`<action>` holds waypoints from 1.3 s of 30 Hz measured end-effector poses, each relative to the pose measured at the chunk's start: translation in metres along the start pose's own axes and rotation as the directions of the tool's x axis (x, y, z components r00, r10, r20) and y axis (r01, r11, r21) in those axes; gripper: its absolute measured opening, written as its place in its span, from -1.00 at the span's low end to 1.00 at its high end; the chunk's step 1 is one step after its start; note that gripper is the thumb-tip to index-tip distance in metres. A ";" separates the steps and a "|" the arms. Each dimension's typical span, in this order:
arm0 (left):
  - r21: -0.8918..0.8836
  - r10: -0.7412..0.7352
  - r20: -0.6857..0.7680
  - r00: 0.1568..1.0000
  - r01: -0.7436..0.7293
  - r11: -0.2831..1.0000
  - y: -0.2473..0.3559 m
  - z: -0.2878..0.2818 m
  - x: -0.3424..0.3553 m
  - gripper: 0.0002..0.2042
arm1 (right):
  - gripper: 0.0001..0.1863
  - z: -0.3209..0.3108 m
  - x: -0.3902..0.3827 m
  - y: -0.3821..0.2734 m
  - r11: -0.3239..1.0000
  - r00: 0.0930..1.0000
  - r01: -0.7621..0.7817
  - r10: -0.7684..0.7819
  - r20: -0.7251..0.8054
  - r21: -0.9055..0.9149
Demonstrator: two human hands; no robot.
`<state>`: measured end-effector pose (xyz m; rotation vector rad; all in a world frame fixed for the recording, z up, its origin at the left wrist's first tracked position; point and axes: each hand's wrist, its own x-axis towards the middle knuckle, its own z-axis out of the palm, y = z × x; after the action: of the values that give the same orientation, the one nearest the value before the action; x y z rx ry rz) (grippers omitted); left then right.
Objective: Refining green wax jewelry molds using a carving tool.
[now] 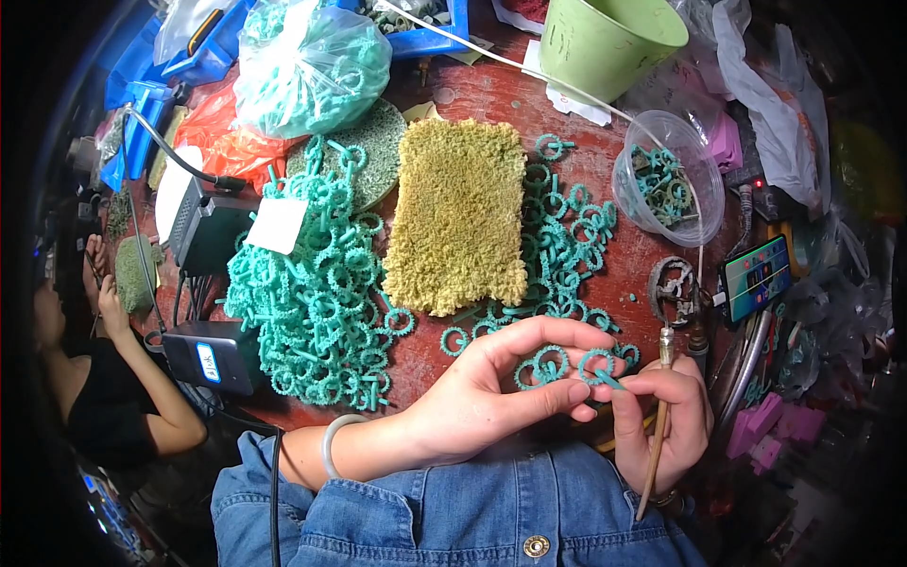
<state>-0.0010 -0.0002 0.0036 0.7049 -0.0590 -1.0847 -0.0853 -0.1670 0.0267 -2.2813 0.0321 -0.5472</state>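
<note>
My left hand is cupped near the front edge of the table, its thumb and fingers closing on a teal ring with a short stem. More teal rings lie against its fingers. Thumb and forefinger of my right hand pinch that ring's stem. The same hand also holds a pen-like tool with a wooden handle and metal collar, upright between the fingers. Beyond my hands lies a rough yellow-green pad. Piles of similar rings sit to its left and right.
A clear tub holds dark green pieces, with a green bucket behind. A lit phone leans at right. At left are a black box, cables and a filled plastic bag. Another person sits far left.
</note>
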 end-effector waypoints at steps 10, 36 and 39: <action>0.135 0.025 0.010 1.000 -0.026 0.990 0.002 -0.001 0.000 -0.56 | -0.73 -0.002 0.000 -0.003 0.999 0.999 -0.024 0.024 0.024 -0.022; 0.111 0.047 0.007 0.999 -0.047 0.993 -0.002 -0.003 0.000 -0.61 | -0.73 -0.001 -0.001 -0.003 0.997 0.995 -0.075 0.076 0.057 -0.031; 0.110 0.057 0.009 0.998 -0.058 0.992 -0.002 -0.003 0.000 -0.62 | -0.73 0.000 -0.001 -0.003 0.997 0.996 -0.067 0.069 0.055 -0.027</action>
<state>-0.0017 0.0005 0.0000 0.7946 -0.1442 -1.0341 -0.0867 -0.1649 0.0289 -2.3098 0.0893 -0.4500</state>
